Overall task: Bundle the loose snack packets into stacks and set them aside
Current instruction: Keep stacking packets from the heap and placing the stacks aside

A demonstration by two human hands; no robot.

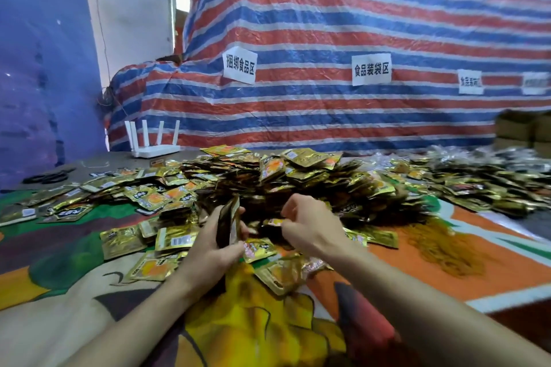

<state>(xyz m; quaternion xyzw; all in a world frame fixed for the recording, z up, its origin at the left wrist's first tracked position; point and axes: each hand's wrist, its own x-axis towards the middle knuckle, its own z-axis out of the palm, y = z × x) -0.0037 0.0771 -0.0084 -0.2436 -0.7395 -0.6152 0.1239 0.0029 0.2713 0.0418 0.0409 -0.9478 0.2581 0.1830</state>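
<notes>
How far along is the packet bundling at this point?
Early. No finished bundle is clearly visible. The left hand grips a small stack of packets; the right hand picks at the loose heap, which is large. The rubber bands lie beside it.

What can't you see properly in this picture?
Head view:
Packet stack in the left hand: seen edge-on, count unclear.
Right hand: curled fingers hide whether they pinch anything.
Two far-right paper signs: too small and blurred to read.
Cardboard boxes: cut off by the right edge.

Packet pile (268, 182) mid-table; router (155, 149) behind-left; rubber bands (441, 247) right.
</notes>
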